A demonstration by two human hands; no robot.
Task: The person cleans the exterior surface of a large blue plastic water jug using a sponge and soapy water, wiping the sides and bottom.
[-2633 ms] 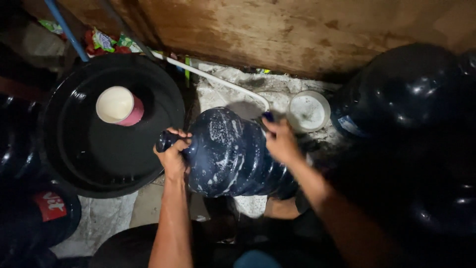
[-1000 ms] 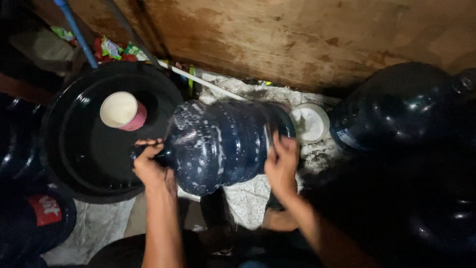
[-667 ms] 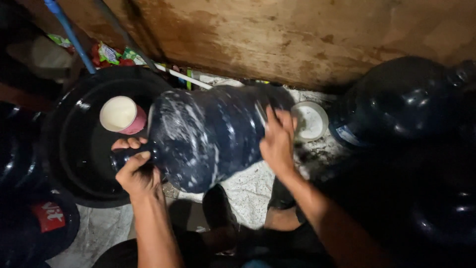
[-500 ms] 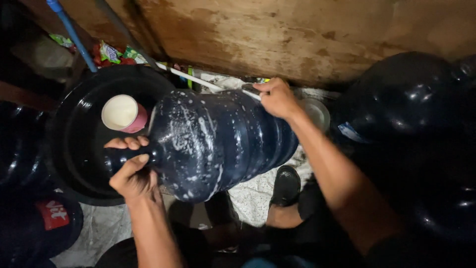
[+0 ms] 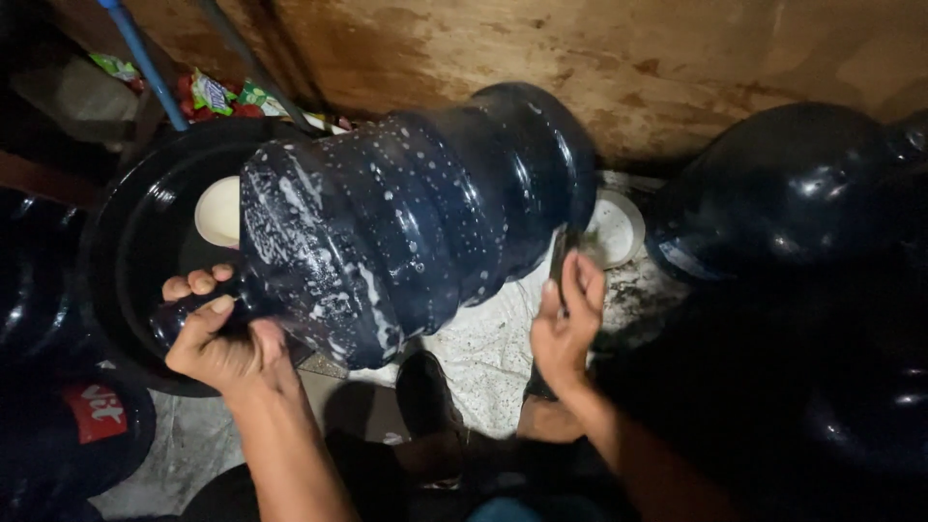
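A big dark blue water jug (image 5: pixel 416 222), streaked with soap foam, is tilted with its base up toward the wall and its neck down to the left. My left hand (image 5: pixel 220 338) is closed round the neck, above the rim of a wide black basin (image 5: pixel 121 251). A cream cup (image 5: pixel 220 211) lies in the basin, partly hidden behind the jug. My right hand (image 5: pixel 565 314) is just off the jug's lower right side, fingers pinched on a thin dark pad (image 5: pixel 560 259) that sticks up from them.
More dark jugs (image 5: pixel 802 203) crowd the right side, and one with a red label (image 5: pixel 92 416) sits at lower left. A white round lid (image 5: pixel 619 230) lies on the wet concrete by the brown wall (image 5: pixel 599 58). A blue pole (image 5: pixel 145 63) and bright wrappers (image 5: pixel 217 95) are behind the basin.
The jug has swung from lying flat to base-up against the wall. My left hand stayed on the neck, moving down-left; my right hand came off the base and dropped to the jug's lower side.
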